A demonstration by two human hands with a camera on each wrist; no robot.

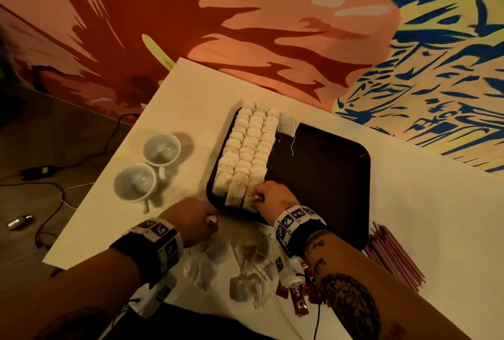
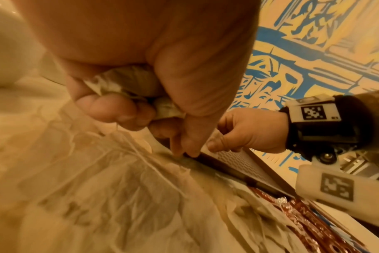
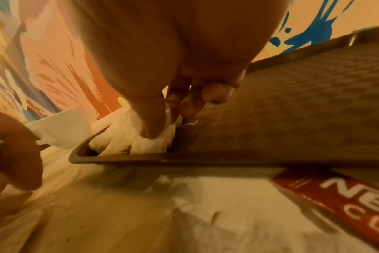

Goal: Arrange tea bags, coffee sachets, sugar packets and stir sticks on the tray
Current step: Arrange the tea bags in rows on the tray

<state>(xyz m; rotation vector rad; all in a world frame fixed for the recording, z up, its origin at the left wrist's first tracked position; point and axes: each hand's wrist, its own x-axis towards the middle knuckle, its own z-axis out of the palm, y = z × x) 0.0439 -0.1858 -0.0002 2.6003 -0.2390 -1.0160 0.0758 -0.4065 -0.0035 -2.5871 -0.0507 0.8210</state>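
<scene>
At frame left, two cups (image 1: pixel 147 167) stand on the worktop (image 1: pixel 436 217). The left hand (image 1: pixel 191 221) clutches a tea bag (image 2: pixel 128 82) at lower centre. The right hand (image 1: pixel 272 197) pinches a bag (image 3: pixel 154 142) in the tray (image 1: pixel 327 170), by three rows of bags (image 1: pixel 251 148). Sachets (image 1: pixel 297 301) lie lower right.

Head overhead; wrists close, low, perhaps sharing tray (image 1: pixel 327 159) edge.

stir sticks (image 1: pixel 392 255) partly under forearm, sachet (image 3: pixel 344 202) cropped
</scene>
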